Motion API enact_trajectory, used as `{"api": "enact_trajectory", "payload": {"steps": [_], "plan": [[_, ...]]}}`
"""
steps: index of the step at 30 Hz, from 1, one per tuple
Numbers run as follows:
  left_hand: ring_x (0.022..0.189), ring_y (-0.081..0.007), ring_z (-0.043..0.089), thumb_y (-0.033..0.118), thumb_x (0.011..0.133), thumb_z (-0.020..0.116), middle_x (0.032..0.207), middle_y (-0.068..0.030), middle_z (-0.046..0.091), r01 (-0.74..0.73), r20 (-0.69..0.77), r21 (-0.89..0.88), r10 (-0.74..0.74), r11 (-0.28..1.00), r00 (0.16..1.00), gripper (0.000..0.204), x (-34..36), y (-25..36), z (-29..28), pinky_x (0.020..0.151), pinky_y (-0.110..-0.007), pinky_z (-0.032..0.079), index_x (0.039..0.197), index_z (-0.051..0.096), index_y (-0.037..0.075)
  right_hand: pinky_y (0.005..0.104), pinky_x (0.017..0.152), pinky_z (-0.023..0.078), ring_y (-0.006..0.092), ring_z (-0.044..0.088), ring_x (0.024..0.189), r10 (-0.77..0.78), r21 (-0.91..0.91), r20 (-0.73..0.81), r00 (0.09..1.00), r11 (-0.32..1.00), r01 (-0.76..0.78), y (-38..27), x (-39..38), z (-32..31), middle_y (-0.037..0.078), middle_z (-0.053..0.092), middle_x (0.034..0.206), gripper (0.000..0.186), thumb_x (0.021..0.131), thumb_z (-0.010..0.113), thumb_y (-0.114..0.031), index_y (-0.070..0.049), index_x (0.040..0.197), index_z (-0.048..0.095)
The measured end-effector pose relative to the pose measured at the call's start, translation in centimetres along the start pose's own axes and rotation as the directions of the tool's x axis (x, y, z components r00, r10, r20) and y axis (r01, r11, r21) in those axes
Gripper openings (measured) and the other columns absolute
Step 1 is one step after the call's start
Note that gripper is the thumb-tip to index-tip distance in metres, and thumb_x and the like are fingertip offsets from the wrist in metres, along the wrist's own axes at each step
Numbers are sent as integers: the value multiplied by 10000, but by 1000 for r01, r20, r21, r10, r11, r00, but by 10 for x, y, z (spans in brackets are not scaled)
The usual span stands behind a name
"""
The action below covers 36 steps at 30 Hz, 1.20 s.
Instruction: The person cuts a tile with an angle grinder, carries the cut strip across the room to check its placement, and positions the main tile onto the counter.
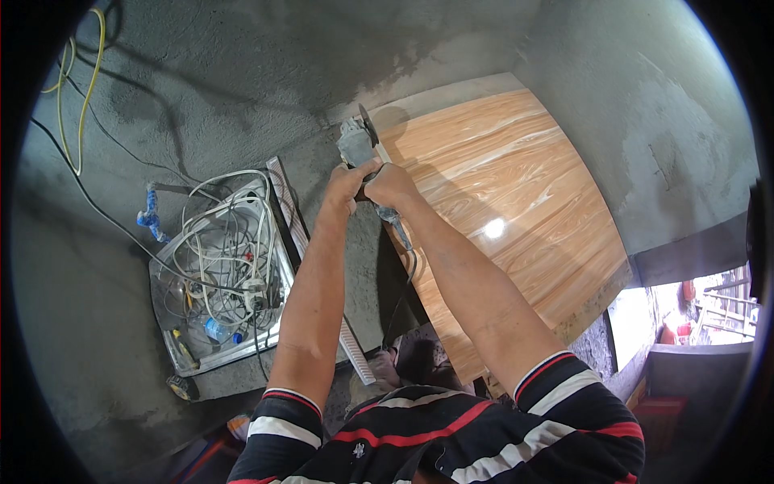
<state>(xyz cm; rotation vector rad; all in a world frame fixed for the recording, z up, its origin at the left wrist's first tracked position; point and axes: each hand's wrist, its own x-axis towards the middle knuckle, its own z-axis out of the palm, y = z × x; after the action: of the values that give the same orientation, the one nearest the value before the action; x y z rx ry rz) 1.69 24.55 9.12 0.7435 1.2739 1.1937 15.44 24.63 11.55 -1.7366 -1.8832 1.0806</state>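
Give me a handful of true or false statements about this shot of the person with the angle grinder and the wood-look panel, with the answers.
1. Both hands, left hand and right hand, grip the angle grinder. True.
2. The grinder's disc sits at the near end of the wood-grain panel. False: it is at the panel's far left corner.
3. The tray left of the arms holds tangled white cables. True.
4. The person wears work gloves. False: both hands are bare.
5. A yellow cord lies on the panel. False: it runs over the grey floor at upper left.

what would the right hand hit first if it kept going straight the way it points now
Likely the angle grinder that the right hand already grips, its disc at the edge of the wood-patterned tile; beyond that, the grey wall, though depth is unclear.
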Motion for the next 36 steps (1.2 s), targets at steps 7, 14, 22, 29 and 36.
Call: {"api": "enact_trajectory", "payload": {"steps": [7, 14, 22, 29, 36], "plan": [[980, -291, 734, 201, 804, 901, 1146, -249, 718, -7, 22, -4, 7, 1000, 1000, 661, 0, -7, 0, 806, -392, 592, 1262, 600, -169, 445, 958, 558, 412, 697, 1151, 25, -50, 64, 998, 999, -22, 7, 4, 3, 272, 728, 1192, 486, 783, 682, -261, -17, 1201, 730], [885, -220, 742, 226, 853, 871, 1066, -150, 750, -14, -6, 21, 14, 1000, 1000, 504, -4, -11, 1, 749, -345, 593, 1197, 685, -93, 446, 955, 560, 412, 703, 1137, 7, -53, 40, 999, 999, -4, 10, -2, 5, 273, 732, 1178, 456, 783, 700, -270, -17, 1160, 753], [958, -270, 739, 205, 799, 901, 1105, -215, 739, -4, 22, -33, 5, 999, 1000, 587, 0, -11, 0, 822, -374, 587, 1208, 654, -135, 451, 986, 543, 414, 673, 1196, 12, -28, 58, 998, 1000, -11, 9, 6, 6, 272, 713, 1237, 483, 797, 650, -231, -23, 1228, 713], [1030, -312, 726, 225, 800, 909, 1243, -278, 674, 21, 21, -4, -21, 1000, 1000, 787, 5, -14, -4, 853, -395, 593, 1342, 516, -188, 449, 1005, 535, 418, 661, 1217, 34, -27, 71, 997, 999, -32, 9, 5, 5, 273, 702, 1264, 483, 812, 620, -219, -29, 1248, 702], [1002, -300, 733, 225, 796, 909, 1195, -262, 699, 16, 28, -7, -15, 1000, 1000, 733, -1, -14, -3, 821, -393, 599, 1302, 565, -179, 438, 1005, 539, 417, 664, 1215, 37, -40, 71, 997, 999, -34, 11, 4, 7, 270, 702, 1268, 494, 811, 635, -229, -42, 1263, 705]]}}
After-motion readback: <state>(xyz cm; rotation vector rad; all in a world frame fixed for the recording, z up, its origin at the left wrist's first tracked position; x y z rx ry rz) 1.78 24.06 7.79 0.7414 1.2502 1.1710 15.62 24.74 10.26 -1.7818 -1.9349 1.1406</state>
